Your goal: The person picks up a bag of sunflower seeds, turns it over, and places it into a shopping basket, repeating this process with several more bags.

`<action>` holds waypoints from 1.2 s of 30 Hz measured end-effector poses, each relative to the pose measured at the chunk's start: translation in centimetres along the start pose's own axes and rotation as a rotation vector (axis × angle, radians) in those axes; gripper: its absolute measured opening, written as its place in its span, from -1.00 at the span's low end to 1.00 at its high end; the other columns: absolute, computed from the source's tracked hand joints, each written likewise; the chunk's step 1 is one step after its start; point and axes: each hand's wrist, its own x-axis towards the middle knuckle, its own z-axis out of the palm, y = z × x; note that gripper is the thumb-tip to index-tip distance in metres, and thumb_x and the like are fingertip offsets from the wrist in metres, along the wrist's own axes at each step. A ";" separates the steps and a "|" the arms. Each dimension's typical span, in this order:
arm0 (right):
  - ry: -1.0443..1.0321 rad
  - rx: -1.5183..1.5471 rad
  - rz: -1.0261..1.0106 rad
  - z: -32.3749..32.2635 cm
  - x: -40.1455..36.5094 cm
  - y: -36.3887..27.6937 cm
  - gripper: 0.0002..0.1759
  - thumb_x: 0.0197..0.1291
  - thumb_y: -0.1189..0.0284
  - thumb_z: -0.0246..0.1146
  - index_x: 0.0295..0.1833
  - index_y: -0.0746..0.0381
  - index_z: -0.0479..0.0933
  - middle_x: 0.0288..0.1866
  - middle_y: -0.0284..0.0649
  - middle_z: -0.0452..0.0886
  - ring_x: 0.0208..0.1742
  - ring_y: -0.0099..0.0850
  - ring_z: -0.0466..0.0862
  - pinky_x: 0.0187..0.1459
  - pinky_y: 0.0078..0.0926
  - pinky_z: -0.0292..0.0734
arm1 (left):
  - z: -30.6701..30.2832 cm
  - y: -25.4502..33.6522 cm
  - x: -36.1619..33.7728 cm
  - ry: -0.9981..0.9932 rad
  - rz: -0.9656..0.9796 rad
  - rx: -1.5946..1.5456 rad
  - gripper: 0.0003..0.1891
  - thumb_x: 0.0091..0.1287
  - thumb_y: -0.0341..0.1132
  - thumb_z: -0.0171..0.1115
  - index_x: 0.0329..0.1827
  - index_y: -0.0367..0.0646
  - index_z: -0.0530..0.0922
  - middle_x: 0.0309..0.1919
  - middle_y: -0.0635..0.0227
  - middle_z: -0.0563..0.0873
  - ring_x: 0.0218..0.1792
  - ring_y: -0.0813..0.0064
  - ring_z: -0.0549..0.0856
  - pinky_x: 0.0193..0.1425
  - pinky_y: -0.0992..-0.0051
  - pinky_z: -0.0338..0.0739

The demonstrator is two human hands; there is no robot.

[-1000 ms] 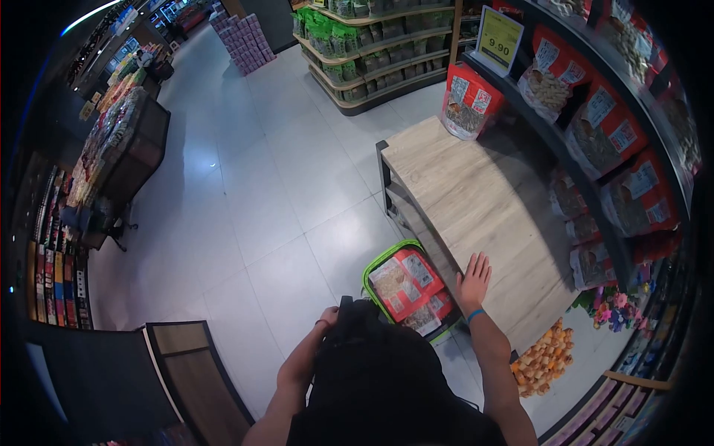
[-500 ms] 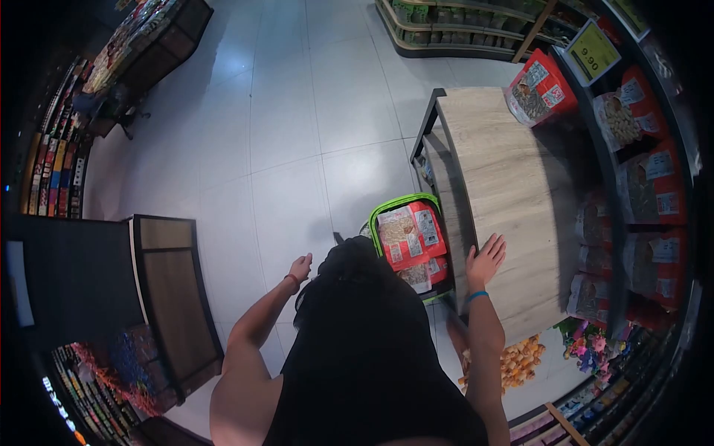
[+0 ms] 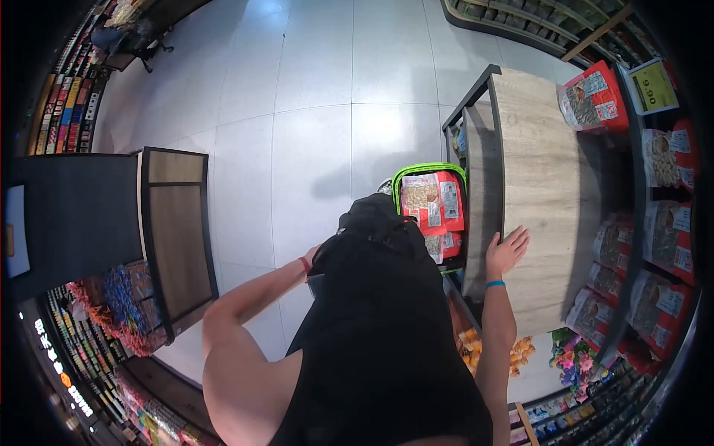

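My right hand lies on the wood-grain shelf top, fingers stretched out and nothing in them. A green-rimmed shopping basket is just to its left, below the shelf edge. Inside it are red bags with clear windows, the upper one a bag of pale dried food. My left hand is by my waist, its fingers mostly hidden behind my dark clothing. What it holds, if anything, does not show.
More red bags stand along the rack on the right, under a yellow price tag. A wood-panelled display stand is on the left. A curved shelf unit lies ahead, beyond the tiled floor.
The view has shifted, so the shelf and basket appear farther right. My left hand has moved in from beside me to my waist. The right hand still rests on the shelf top.
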 end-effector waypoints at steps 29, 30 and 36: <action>0.040 0.170 0.144 0.5 4.7 -2.7 -0.13 0.11 0.17 0.32 0.46 0.29 0.14 0.51 0.09 0.08 0.54 0.09 0.02 0.49 0.05 -0.05 | 0.4 10.1 2.0 0.117 -0.107 0.290 -0.54 0.46 -0.05 0.05 0.12 -0.31 0.53 -0.07 0.12 0.70 -0.08 0.39 0.69 0.04 0.43 0.57; 0.055 0.158 0.176 0.3 5.7 -3.0 -0.13 0.11 0.17 0.32 0.46 0.29 0.14 0.51 0.09 0.08 0.54 0.09 0.02 0.49 0.05 -0.05 | 0.6 10.9 2.2 0.122 -0.112 0.314 -0.55 0.46 -0.05 0.05 0.12 -0.30 0.53 -0.07 0.12 0.70 -0.09 0.39 0.70 0.04 0.43 0.57; -0.081 0.211 0.002 0.6 13.7 -4.9 -0.07 0.12 0.04 0.27 0.50 0.27 0.09 0.56 0.05 0.00 0.58 0.00 -0.04 0.51 0.09 -0.18 | 3.5 18.0 4.5 0.135 -0.122 0.521 -0.56 0.46 -0.07 0.06 0.11 -0.30 0.54 -0.09 0.13 0.71 -0.10 0.39 0.70 0.02 0.44 0.58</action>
